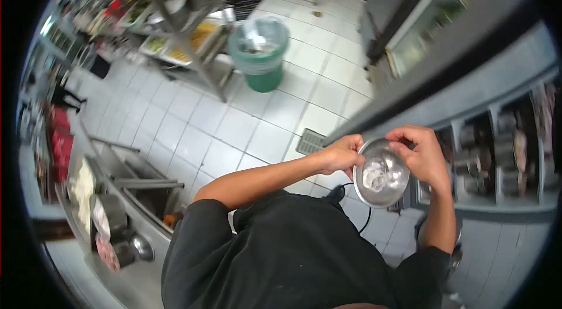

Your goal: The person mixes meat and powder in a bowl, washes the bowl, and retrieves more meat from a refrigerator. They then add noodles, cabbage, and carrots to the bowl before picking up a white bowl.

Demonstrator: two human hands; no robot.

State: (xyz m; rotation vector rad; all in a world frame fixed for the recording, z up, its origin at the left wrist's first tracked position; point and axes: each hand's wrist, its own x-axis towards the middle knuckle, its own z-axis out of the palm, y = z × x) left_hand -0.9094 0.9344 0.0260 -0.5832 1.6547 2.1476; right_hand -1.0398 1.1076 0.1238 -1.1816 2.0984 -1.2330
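A small round steel bowl (391,189) is held in front of my chest, tilted toward me, with a pale whitish lump in its bottom. My left hand (341,154) pinches the bowl's left rim. My right hand (422,155) grips the top right rim, fingers curled over the edge. Both arms wear a black short-sleeved top.
A green bin (260,54) lined with plastic stands on the white tiled floor (234,127). A metal rack (181,22) with food trays is behind it. A steel counter and sink (137,189) lie at left. A floor drain (309,141) and glass-door cabinets (468,151) are near.
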